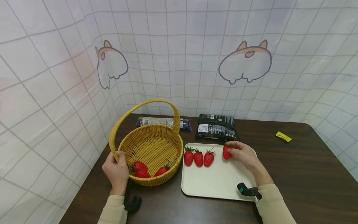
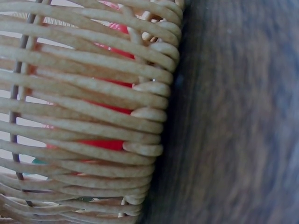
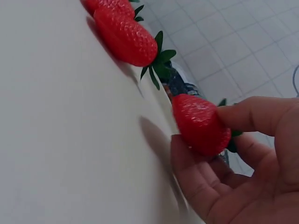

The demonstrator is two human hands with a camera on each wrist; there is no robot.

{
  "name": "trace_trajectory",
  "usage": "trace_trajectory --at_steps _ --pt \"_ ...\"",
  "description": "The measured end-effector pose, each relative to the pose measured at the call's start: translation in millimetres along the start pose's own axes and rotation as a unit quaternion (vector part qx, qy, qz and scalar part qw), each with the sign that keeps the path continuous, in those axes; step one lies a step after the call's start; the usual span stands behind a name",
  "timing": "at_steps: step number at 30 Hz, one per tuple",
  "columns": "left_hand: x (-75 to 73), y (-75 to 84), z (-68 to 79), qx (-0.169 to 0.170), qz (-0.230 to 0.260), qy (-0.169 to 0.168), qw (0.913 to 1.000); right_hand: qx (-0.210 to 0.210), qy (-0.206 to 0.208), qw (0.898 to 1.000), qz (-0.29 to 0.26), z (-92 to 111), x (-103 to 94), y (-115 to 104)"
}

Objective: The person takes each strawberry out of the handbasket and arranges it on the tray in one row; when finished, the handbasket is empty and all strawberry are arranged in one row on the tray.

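Observation:
My left hand (image 1: 116, 171) grips the yellow wicker basket (image 1: 158, 146) at its left side, where the arched handle joins the rim. Several strawberries (image 1: 142, 173) lie inside at the basket's near edge, and their red shows through the weave in the left wrist view. Between thumb and fingers my right hand (image 1: 246, 157) pinches another strawberry (image 3: 201, 123), just over the far right part of the cream tray (image 1: 212, 183). Three strawberries (image 1: 198, 158) lie side by side at the tray's far left, leaves pointing away from me.
Behind the tray lies a black package (image 1: 216, 127). A long blue-and-clear packet (image 1: 184, 124) is behind the basket, partly hidden by it. Far right on the dark wooden table (image 1: 296, 168) sits a small yellow wrapper (image 1: 283, 136). A white grid-patterned curtain (image 1: 179, 62) closes off the back and sides.

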State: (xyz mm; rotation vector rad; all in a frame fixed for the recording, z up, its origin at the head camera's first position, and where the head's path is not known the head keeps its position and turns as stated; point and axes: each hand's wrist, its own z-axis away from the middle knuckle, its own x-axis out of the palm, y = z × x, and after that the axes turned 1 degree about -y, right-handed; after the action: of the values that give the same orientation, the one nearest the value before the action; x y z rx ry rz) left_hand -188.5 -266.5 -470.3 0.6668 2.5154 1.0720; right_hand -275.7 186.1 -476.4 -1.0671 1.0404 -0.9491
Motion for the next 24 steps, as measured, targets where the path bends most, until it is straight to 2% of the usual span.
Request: trace_trajectory --at_steps 3,8,15,24 --pt "0.5 -0.7 -0.3 -0.004 0.003 0.001 1.0 0.004 -0.03 0.999 0.03 0.2 0.4 0.0" --pt "0.9 -1.8 0.0 -0.005 0.005 0.0 1.0 -0.002 -0.073 0.996 0.044 0.4 4.5 0.5" --pt "0.4 1.3 -0.8 -0.002 0.0 -0.002 1.0 -0.007 -0.065 0.994 0.085 3.2 10.3 -4.3" --pt "1.3 1.1 -0.8 -0.007 0.001 0.002 1.0 -0.012 -0.067 0.993 0.092 1.7 13.9 -4.3"
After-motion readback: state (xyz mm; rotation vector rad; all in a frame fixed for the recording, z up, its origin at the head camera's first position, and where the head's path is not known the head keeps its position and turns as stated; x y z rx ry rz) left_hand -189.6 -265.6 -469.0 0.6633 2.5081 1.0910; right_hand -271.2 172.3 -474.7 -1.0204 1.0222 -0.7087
